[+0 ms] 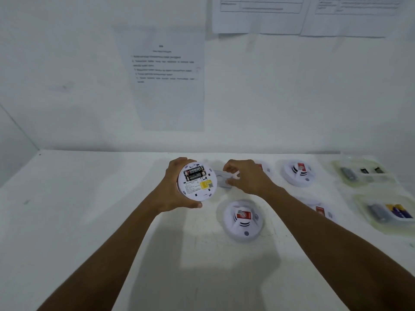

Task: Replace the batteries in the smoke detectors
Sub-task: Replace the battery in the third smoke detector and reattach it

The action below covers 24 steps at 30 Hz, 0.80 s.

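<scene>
My left hand (pixel 173 187) grips a white round smoke detector (pixel 197 181) with its back turned to me. A black battery (pixel 193 173) sits in its compartment, above a yellow sticker. My right hand (pixel 244 176) hovers just right of it, fingers curled around the edge of a white round cover plate (pixel 221 179) on the table. Three more detectors lie face up: one in front (pixel 243 219), one at the back right (pixel 297 172), one partly hidden behind my right forearm (pixel 321 209). Another shows behind my right hand (pixel 263 168).
Two clear plastic trays stand at the right edge of the white table (pixel 89 209): the far tray (pixel 361 173) holds dark batteries, the near tray (pixel 386 213) holds grey and blue-yellow batteries. Printed sheets hang on the wall behind.
</scene>
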Motion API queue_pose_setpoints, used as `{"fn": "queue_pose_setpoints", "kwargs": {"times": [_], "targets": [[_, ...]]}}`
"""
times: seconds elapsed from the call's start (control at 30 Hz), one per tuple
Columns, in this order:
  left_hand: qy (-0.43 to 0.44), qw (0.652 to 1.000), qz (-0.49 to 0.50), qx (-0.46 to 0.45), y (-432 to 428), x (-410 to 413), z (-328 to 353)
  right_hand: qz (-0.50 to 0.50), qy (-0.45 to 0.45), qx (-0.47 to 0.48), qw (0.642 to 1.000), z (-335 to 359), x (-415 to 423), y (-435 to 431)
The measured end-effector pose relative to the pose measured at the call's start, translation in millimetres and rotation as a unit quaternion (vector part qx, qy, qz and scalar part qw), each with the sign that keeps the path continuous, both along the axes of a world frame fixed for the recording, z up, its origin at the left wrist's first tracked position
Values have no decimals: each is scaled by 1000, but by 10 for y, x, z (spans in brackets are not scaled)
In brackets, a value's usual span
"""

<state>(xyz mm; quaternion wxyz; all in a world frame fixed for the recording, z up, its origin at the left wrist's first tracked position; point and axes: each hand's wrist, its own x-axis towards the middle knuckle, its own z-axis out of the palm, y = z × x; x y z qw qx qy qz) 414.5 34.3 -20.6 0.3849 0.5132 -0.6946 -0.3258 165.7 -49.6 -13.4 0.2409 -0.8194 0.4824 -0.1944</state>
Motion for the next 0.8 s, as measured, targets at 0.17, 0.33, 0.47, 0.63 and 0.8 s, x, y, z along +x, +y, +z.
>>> {"fn": "queue_pose_setpoints", "kwargs": {"times": [0.17,0.33,0.47,0.63,0.8], "targets": [[-4,1000,-1,-1,-15,160,-87,36,137,-16,990,-39,224,-85],[-15,1000,0,0,-48,202,-146,66,164,-67,982,-44,267,-61],[-9,1000,-1,-1,-67,171,-125,31,75,-68,994,39,221,30],[-17,1000,0,2,-114,76,-112,-103,-151,-56,982,150,-43,151],[-18,1000,-8,2,-189,-122,-77,-155,-343,-4,926,480,-239,391]]}}
